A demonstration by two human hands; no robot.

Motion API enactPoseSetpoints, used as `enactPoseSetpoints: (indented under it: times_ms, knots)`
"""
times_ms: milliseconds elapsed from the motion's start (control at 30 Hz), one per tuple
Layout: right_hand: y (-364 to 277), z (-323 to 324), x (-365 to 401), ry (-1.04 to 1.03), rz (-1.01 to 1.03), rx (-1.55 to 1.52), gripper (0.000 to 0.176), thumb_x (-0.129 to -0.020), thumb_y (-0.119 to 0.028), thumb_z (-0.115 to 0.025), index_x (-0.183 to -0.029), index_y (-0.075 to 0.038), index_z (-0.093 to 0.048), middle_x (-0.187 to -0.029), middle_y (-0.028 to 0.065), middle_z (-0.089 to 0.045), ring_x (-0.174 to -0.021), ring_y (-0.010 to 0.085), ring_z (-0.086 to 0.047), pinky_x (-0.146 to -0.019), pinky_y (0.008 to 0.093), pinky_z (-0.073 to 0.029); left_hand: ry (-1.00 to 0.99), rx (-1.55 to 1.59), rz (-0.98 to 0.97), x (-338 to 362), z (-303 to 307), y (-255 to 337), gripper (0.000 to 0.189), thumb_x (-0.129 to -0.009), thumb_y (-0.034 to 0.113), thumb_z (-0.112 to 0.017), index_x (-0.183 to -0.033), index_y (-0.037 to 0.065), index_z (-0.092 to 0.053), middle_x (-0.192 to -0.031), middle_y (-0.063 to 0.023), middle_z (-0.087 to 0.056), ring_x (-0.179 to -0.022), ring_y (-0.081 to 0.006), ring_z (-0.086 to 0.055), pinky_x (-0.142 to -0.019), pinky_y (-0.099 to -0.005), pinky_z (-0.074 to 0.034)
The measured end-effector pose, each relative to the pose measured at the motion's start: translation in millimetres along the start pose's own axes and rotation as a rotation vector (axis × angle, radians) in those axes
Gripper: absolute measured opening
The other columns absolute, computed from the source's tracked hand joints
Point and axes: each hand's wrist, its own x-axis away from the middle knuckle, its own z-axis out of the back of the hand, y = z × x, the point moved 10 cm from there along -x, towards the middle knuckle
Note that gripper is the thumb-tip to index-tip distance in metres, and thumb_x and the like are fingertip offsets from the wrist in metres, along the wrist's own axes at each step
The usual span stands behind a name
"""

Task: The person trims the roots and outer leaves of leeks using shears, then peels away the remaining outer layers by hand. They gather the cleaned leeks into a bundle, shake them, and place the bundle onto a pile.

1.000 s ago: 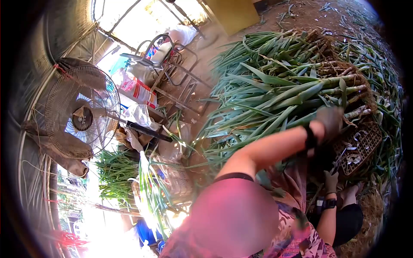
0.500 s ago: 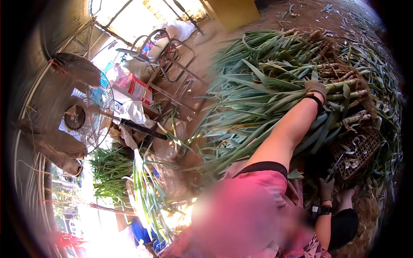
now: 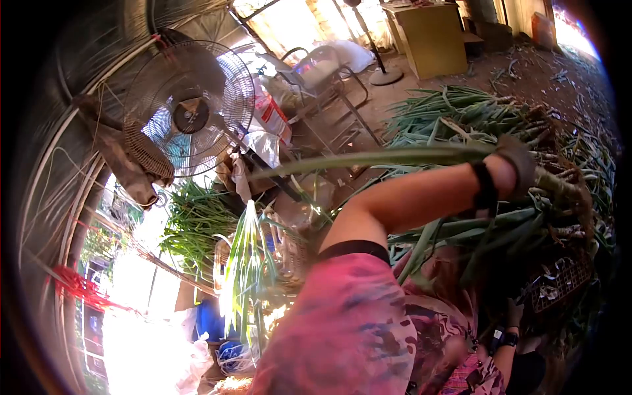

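Note:
My left hand [image 3: 517, 164], in a brownish glove with a black band at the wrist, is closed around a leek [image 3: 556, 183]. Its long green leaves [image 3: 368, 158] trail left across the view, smeared by motion, and its roots are at the right. Below and behind it lies a large pile of leeks [image 3: 454, 118], leaves to the left and roots to the right. My right hand [image 3: 515, 313], gloved with a watch at the wrist, is low at the right, closed on a slender dark tool [image 3: 525, 291] whose kind I cannot make out. A plastic crate [image 3: 563, 283] is beside it.
A standing fan [image 3: 191, 112] is at the left. A chair [image 3: 322, 72] and a yellowish cabinet [image 3: 434, 39] stand at the back. Green stalks [image 3: 201, 220] and pale-stemmed leaves [image 3: 249, 263] are at the lower left. Leaf scraps lie on the ground.
My left hand has come up off the pile with a leek in its grip. The view has swung, bringing the cabinet and fan further in. My right hand stays beside the crate.

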Motion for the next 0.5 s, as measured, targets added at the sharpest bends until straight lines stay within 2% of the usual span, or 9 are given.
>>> enactPoseSetpoints:
  times_ms: [67,133,167,267,367,467,500]
  knots:
    - [21.8,-16.6,-26.0,-0.056,0.149,0.136,0.07,-0.077,-0.042,-0.078,-0.118,0.009,-0.054,-0.108,0.027,-0.067,-0.099,0.039,-0.067,-0.082,0.0445,-0.051,-0.044,0.085,0.114,24.5,-65.6,14.4,0.023,-0.081,0.03,-0.066,-0.097,0.018,-0.078,-0.1,-0.0043,-0.075,-0.091,-0.0246,-0.072,-0.066,-0.0405,-0.054]
    - [9.3,-8.1,-17.6,-0.028,0.045,0.062,0.07,-0.078,-0.044,-0.077,-0.116,0.01,-0.055,-0.107,0.027,-0.067,-0.099,0.0406,-0.066,-0.082,0.0447,-0.051,-0.223,0.222,0.08,38.3,-149.6,42.3,0.03,-0.078,0.031,-0.071,-0.103,0.015,-0.076,-0.103,-0.006,-0.074,-0.093,-0.0247,-0.072,-0.069,-0.0391,-0.056]
    - [6.9,-4.7,-12.2,-0.017,-0.011,0.028,0.07,-0.078,-0.046,-0.076,-0.115,0.01,-0.055,-0.107,0.0269,-0.068,-0.099,0.0414,-0.066,-0.082,0.0449,-0.051,-0.258,0.286,0.103,51.2,-165.9,48.5,0.035,-0.077,0.033,-0.073,-0.105,0.014,-0.075,-0.104,-0.007,-0.074,-0.093,-0.0253,-0.072,-0.072,-0.0389,-0.056]
    - [25.4,-7.5,-23.9,0.018,0.01,0.077,0.054,-0.089,-0.039,-0.067,-0.12,0.004,-0.057,-0.11,0.0253,-0.066,-0.095,0.04,-0.067,-0.077,0.0447,-0.052,-0.294,0.353,0.167,57.0,-195.9,63.3,0.044,-0.073,0.035,-0.078,-0.11,0.01,-0.073,-0.104,-0.0097,-0.074,-0.096,-0.0269,-0.072,-0.076,-0.0394,-0.057]
    - [55.1,-48.0,-63.6,-0.037,0.602,0.523,0.034,-0.098,-0.025,-0.056,-0.125,-0.007,-0.058,-0.123,0.0245,-0.062,-0.094,0.0382,-0.067,-0.069,0.044,-0.053,-0.227,0.447,0.186,61.9,-182.7,62.4,0.049,-0.071,0.036,-0.081,-0.111,0.009,-0.072,-0.106,-0.0107,-0.073,-0.098,-0.0276,-0.072,-0.078,-0.0398,-0.057]
    - [57.4,-75.4,-72.2,-0.089,0.556,1.082,0.03,-0.098,-0.015,-0.05,-0.126,-0.016,-0.06,-0.136,0.0217,-0.054,-0.097,0.0377,-0.066,-0.062,0.0422,-0.052,-0.213,0.507,0.259,61.3,-186.8,61.5,0.054,-0.069,0.039,-0.084,-0.112,0.009,-0.072,-0.11,-0.0095,-0.072,-0.102,-0.027,-0.071,-0.082,-0.0392,-0.057]
    - [40.5,-72.6,-58.7,0.141,0.819,1.125,0.029,-0.097,-0.017,-0.052,-0.124,-0.016,-0.062,-0.139,0.0184,-0.054,-0.103,0.0398,-0.064,-0.062,0.044,-0.053,-0.222,0.493,0.271,59.1,-192.1,66.2,0.054,-0.069,0.04,-0.084,-0.112,0.009,-0.072,-0.111,-0.0093,-0.072,-0.102,-0.0268,-0.071,-0.083,-0.0389,-0.056]
